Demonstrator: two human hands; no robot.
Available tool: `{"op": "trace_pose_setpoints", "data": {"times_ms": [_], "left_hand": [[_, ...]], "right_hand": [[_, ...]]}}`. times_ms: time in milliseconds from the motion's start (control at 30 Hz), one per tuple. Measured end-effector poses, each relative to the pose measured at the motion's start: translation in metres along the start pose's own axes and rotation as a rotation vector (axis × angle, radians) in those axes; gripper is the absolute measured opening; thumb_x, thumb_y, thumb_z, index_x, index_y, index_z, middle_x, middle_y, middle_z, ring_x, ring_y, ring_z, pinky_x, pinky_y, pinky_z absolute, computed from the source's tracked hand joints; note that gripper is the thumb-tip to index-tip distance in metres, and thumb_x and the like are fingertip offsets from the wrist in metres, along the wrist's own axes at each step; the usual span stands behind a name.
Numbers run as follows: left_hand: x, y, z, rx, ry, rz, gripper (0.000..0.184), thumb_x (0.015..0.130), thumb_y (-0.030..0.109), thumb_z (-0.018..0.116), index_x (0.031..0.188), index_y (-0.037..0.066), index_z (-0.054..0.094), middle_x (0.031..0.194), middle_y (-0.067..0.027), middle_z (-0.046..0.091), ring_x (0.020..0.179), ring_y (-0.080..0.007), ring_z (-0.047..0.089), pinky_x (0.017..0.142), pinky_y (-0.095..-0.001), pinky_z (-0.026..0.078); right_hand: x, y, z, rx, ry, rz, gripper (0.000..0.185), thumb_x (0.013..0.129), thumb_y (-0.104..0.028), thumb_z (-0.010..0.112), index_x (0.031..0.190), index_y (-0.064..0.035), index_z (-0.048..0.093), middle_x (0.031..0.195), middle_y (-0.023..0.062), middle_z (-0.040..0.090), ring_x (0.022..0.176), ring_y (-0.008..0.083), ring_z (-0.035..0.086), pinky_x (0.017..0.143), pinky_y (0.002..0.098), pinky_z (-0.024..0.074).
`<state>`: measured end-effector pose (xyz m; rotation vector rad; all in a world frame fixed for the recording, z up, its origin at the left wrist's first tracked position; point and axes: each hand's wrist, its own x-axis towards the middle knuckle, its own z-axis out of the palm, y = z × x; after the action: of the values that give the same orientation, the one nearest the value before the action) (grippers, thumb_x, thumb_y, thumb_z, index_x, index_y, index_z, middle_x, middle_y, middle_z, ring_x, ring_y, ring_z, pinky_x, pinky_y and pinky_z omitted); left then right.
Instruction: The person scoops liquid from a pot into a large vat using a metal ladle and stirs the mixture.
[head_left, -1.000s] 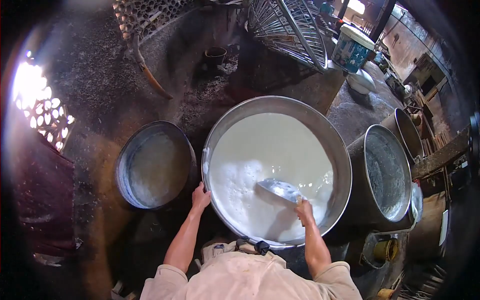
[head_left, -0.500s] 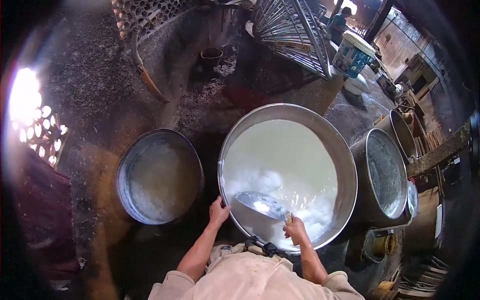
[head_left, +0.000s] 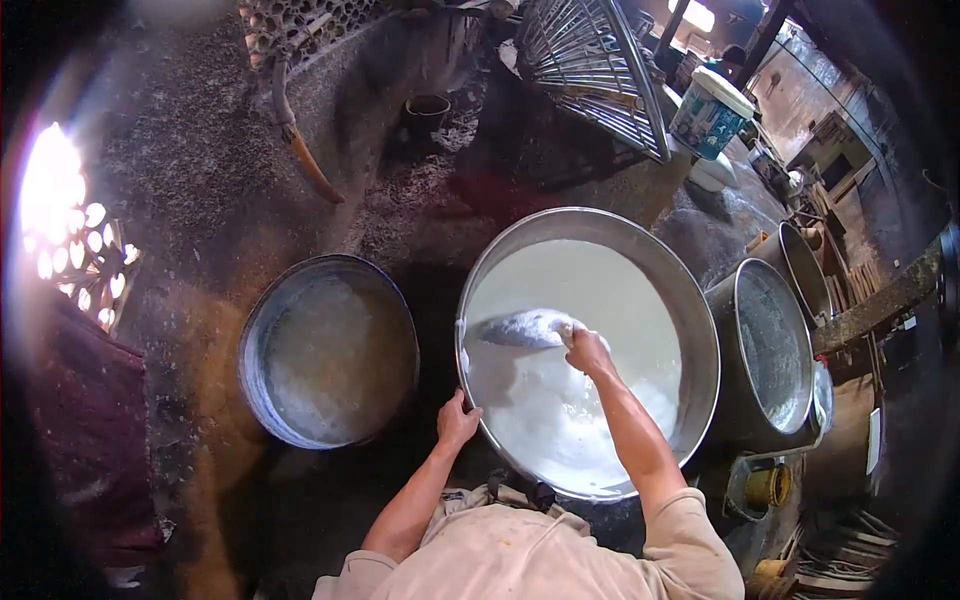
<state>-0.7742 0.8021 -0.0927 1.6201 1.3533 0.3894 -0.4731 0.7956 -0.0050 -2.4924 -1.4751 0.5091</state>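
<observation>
A wide metal basin (head_left: 704,330) holds milky white liquid with foam along its near side. My right hand (head_left: 588,352) is closed on the handle of a metal scoop (head_left: 522,328), whose blade lies over the left part of the liquid, near its surface. At the basin's lower left rim, my left hand (head_left: 459,419) grips the edge. Left of the basin stands a smaller round pot (head_left: 330,350) with cloudy brownish liquid and a whitish crust on its wall.
Two tall metal drums (head_left: 772,345) stand at the right, beside a yellow container (head_left: 767,487). At the back are a metal rack (head_left: 600,75), a blue and white bucket (head_left: 710,118) and a small pot (head_left: 427,110). Part of a person shows behind the bucket.
The scoop and my right hand have moved forward, away from my body. The basin appears further right in view, and my left hand still holds its rim.
</observation>
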Motion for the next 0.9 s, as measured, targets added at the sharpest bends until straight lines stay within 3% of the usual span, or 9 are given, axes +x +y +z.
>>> {"op": "trace_pose_setpoints", "data": {"times_ms": [133,200,400,600,667,733,867,900], "left_hand": [[-0.001,0.004,-0.002,0.004,-0.025,-0.060,0.046,0.071,0.020,0.069,0.111,0.002,0.054,0.092,-0.0202,0.066,0.090,-0.0389,0.062,0.079,-0.0462,0.048],[-0.001,0.005,-0.001,0.022,-0.017,-0.059,0.047,0.071,0.020,0.068,0.112,0.002,0.053,0.094,-0.0203,0.065,0.092,-0.0391,0.062,0.080,-0.0460,0.048],[0.000,0.002,0.006,0.058,0.040,-0.055,0.053,0.072,0.019,0.068,0.119,0.002,0.051,0.094,-0.0201,0.065,0.092,-0.0383,0.062,0.081,-0.0444,0.048],[-0.004,0.006,0.008,0.003,0.105,-0.005,0.037,0.069,0.016,0.067,0.103,0.003,0.057,0.082,-0.0153,0.065,0.079,-0.0318,0.064,0.071,-0.0395,0.048],[-0.010,0.020,0.003,0.050,0.097,-0.029,0.035,0.069,0.016,0.065,0.101,0.006,0.058,0.079,-0.0146,0.064,0.077,-0.0309,0.063,0.070,-0.0398,0.048],[0.002,-0.002,0.013,0.063,0.104,-0.047,0.035,0.069,0.016,0.066,0.102,0.006,0.057,0.079,-0.0147,0.063,0.078,-0.0321,0.063,0.069,-0.0403,0.047],[-0.011,0.019,0.015,0.083,0.181,-0.102,0.034,0.072,0.013,0.066,0.104,0.007,0.056,0.079,-0.0145,0.062,0.078,-0.0340,0.062,0.070,-0.0422,0.047],[-0.012,0.025,0.015,0.109,0.145,-0.161,0.042,0.076,0.013,0.065,0.117,0.007,0.056,0.093,-0.0167,0.065,0.090,-0.0336,0.063,0.078,-0.0405,0.048]], "right_hand": [[-0.015,0.030,0.034,-0.033,-0.077,0.066,0.029,0.069,-0.005,0.056,0.096,0.0017,0.063,0.088,0.0223,0.066,0.080,0.0356,0.065,0.069,0.0440,0.0525],[-0.028,0.051,0.044,-0.037,-0.207,0.166,0.030,0.070,-0.010,0.061,0.099,-0.0015,0.065,0.101,0.0211,0.064,0.097,0.0354,0.062,0.083,0.0439,0.0503],[-0.084,0.108,0.052,-0.051,-0.261,0.268,0.034,0.069,-0.007,0.059,0.102,-0.0003,0.064,0.105,0.0195,0.064,0.100,0.0344,0.061,0.083,0.0439,0.0512],[-0.142,0.176,0.047,-0.059,-0.324,0.359,0.034,0.070,-0.010,0.059,0.101,0.0007,0.064,0.105,0.0200,0.064,0.100,0.0346,0.061,0.083,0.0446,0.0507],[-0.161,0.197,0.037,-0.060,-0.255,0.346,0.031,0.068,-0.008,0.056,0.097,0.0030,0.063,0.095,0.0216,0.065,0.091,0.0364,0.063,0.077,0.0447,0.0513],[-0.178,0.217,0.018,-0.047,-0.275,0.374,0.032,0.068,-0.008,0.056,0.097,0.0036,0.062,0.096,0.0237,0.065,0.093,0.0378,0.062,0.080,0.0454,0.0500],[-0.210,0.246,-0.040,-0.106,-0.290,0.254,0.033,0.067,-0.007,0.055,0.098,0.0036,0.062,0.097,0.0269,0.063,0.095,0.0409,0.060,0.082,0.0470,0.0476],[-0.217,0.241,-0.063,-0.070,-0.271,0.260,0.032,0.069,-0.009,0.057,0.098,0.0035,0.062,0.095,0.0274,0.063,0.096,0.0420,0.059,0.084,0.0483,0.0461]]}}
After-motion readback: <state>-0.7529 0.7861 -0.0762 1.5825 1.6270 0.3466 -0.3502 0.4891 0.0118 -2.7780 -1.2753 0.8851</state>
